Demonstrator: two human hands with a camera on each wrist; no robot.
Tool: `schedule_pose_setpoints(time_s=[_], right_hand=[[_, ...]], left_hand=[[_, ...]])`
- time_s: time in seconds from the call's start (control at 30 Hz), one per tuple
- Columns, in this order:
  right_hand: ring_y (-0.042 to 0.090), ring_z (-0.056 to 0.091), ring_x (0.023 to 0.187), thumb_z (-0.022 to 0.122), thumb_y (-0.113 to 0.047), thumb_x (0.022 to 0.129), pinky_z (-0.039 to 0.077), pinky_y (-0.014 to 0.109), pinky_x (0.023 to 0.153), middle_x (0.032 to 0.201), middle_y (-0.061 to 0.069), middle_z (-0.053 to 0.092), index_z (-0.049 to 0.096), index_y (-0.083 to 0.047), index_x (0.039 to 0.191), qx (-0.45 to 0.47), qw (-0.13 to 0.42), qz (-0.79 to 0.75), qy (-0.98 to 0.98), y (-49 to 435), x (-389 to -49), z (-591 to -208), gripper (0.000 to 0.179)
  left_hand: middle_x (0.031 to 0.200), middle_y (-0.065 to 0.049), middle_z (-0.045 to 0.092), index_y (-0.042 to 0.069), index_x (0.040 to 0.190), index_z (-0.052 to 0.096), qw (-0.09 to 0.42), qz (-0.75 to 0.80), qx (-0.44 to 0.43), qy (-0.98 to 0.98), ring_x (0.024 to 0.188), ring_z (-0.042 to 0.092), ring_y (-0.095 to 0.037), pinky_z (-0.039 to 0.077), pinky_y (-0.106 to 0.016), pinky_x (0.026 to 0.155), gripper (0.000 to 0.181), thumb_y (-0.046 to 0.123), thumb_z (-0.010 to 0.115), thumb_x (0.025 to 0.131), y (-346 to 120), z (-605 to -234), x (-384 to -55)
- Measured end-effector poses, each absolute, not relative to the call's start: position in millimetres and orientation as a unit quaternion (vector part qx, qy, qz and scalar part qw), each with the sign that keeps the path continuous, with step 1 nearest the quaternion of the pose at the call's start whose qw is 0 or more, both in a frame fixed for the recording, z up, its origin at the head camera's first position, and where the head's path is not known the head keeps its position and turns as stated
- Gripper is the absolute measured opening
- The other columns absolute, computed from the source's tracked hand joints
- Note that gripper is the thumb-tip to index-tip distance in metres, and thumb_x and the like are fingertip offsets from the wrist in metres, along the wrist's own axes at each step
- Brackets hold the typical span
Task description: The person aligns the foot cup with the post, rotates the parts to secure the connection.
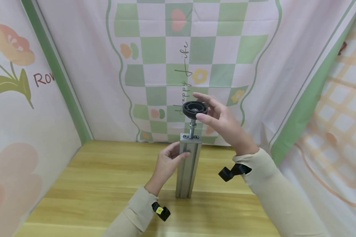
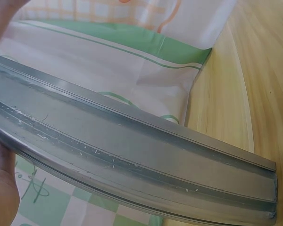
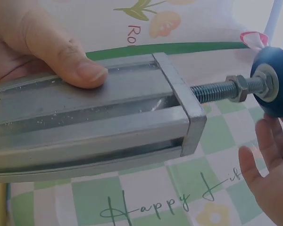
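Observation:
A silver aluminium profile (image 1: pixel 188 171) stands upright on the wooden table, with a flat end plate (image 1: pixel 191 138) screwed on top. From the plate rises a threaded rod (image 3: pixel 212 92) bearing a hex nut (image 3: pixel 239 88) and a round black levelling foot (image 1: pixel 192 113). My left hand (image 1: pixel 169 161) grips the profile just under the plate, its thumb (image 3: pixel 89 73) lying on the near face. At the foot, my right hand (image 1: pixel 221 117) has its thumb by the near rim and its index finger stretched past the far side. Fingertips touch the foot's edge in the right wrist view.
The wooden table (image 1: pixel 106 184) runs back to a checked fabric backdrop (image 1: pixel 154 49). Printed fabric walls stand at the left (image 1: pixel 32 131) and right (image 1: pixel 338 148). A black camera mount (image 1: pixel 234 171) is strapped to the right sleeve, another (image 1: pixel 161 211) to the left.

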State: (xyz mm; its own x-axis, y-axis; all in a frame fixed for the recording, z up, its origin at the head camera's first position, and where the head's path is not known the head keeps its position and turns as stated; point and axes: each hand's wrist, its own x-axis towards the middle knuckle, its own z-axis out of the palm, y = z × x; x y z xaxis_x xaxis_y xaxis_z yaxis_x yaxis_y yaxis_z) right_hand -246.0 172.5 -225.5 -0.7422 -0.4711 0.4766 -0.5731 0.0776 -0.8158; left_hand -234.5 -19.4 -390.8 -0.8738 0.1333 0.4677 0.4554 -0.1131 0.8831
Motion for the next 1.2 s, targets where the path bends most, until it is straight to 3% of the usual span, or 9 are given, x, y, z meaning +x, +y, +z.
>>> schedule_pose_setpoints(time_s=[0.17, 0.3, 0.4, 0.57, 0.73, 1.03, 1.2], right_hand=[[0.023, 0.049, 0.109, 0.072, -0.026, 0.094, 0.041, 0.031, 0.096, 0.124, 0.010, 0.046, 0.047, -0.020, 0.150, 0.345, 0.116, 0.539, -0.760, 168.0, -244.7, -226.5, 0.061], [0.020, 0.047, 0.119, 0.069, -0.029, 0.094, 0.042, 0.036, 0.100, 0.132, 0.007, 0.045, 0.045, -0.017, 0.150, 0.349, 0.136, 0.531, -0.760, 168.0, -245.1, -229.1, 0.062], [0.023, 0.041, 0.133, 0.056, -0.031, 0.099, 0.036, 0.041, 0.109, 0.147, 0.006, 0.040, 0.038, -0.013, 0.153, 0.364, 0.103, 0.559, -0.738, 168.8, -248.2, -230.5, 0.060], [0.029, 0.033, 0.143, 0.042, -0.032, 0.098, 0.014, 0.049, 0.119, 0.159, 0.014, 0.029, 0.022, -0.007, 0.158, 0.400, -0.032, 0.649, -0.646, 170.1, -257.7, -232.0, 0.068], [0.034, 0.029, 0.146, 0.036, -0.029, 0.099, 0.014, 0.050, 0.120, 0.162, 0.018, 0.023, 0.013, -0.006, 0.160, 0.422, -0.119, 0.681, -0.587, 173.1, -261.9, -234.9, 0.069], [0.033, 0.032, 0.143, 0.038, -0.023, 0.100, 0.028, 0.040, 0.116, 0.159, 0.027, 0.024, 0.023, -0.003, 0.157, 0.441, -0.125, 0.686, -0.566, 172.7, -264.7, -236.1, 0.062], [0.029, 0.041, 0.138, 0.043, -0.022, 0.099, 0.031, 0.037, 0.113, 0.152, 0.020, 0.039, 0.033, -0.004, 0.153, 0.433, -0.112, 0.691, -0.568, 172.0, -264.5, -236.4, 0.058]], left_hand=[[0.107, -0.010, 0.072, 0.005, 0.122, 0.069, 0.115, -0.710, -0.227, -0.657, 0.097, 0.068, -0.020, 0.057, -0.031, 0.084, 0.034, 0.011, 0.077, 0.089, -19.1, -390.8, -235.1], [0.109, -0.011, 0.071, 0.002, 0.124, 0.068, 0.106, -0.711, -0.216, -0.660, 0.097, 0.068, -0.017, 0.057, -0.029, 0.084, 0.035, 0.007, 0.076, 0.090, -18.1, -389.6, -234.2], [0.109, -0.012, 0.071, 0.002, 0.123, 0.068, 0.100, -0.715, -0.214, -0.658, 0.096, 0.067, -0.017, 0.057, -0.029, 0.084, 0.035, 0.006, 0.076, 0.090, -17.8, -389.6, -234.2], [0.107, -0.010, 0.072, 0.005, 0.122, 0.069, 0.105, -0.715, -0.225, -0.654, 0.096, 0.068, -0.020, 0.057, -0.031, 0.083, 0.035, 0.010, 0.077, 0.089, -18.6, -391.1, -235.1], [0.106, -0.010, 0.072, 0.005, 0.123, 0.069, 0.108, -0.712, -0.228, -0.656, 0.096, 0.068, -0.020, 0.058, -0.031, 0.082, 0.035, 0.010, 0.077, 0.089, -18.8, -391.1, -234.7], [0.106, -0.009, 0.071, 0.006, 0.124, 0.069, 0.110, -0.709, -0.225, -0.659, 0.096, 0.068, -0.019, 0.058, -0.031, 0.082, 0.036, 0.012, 0.077, 0.090, -19.7, -391.6, -234.3], [0.107, -0.008, 0.072, 0.007, 0.124, 0.069, 0.110, -0.708, -0.225, -0.660, 0.098, 0.068, -0.020, 0.058, -0.032, 0.084, 0.037, 0.015, 0.078, 0.089, -19.8, -391.9, -234.5]])
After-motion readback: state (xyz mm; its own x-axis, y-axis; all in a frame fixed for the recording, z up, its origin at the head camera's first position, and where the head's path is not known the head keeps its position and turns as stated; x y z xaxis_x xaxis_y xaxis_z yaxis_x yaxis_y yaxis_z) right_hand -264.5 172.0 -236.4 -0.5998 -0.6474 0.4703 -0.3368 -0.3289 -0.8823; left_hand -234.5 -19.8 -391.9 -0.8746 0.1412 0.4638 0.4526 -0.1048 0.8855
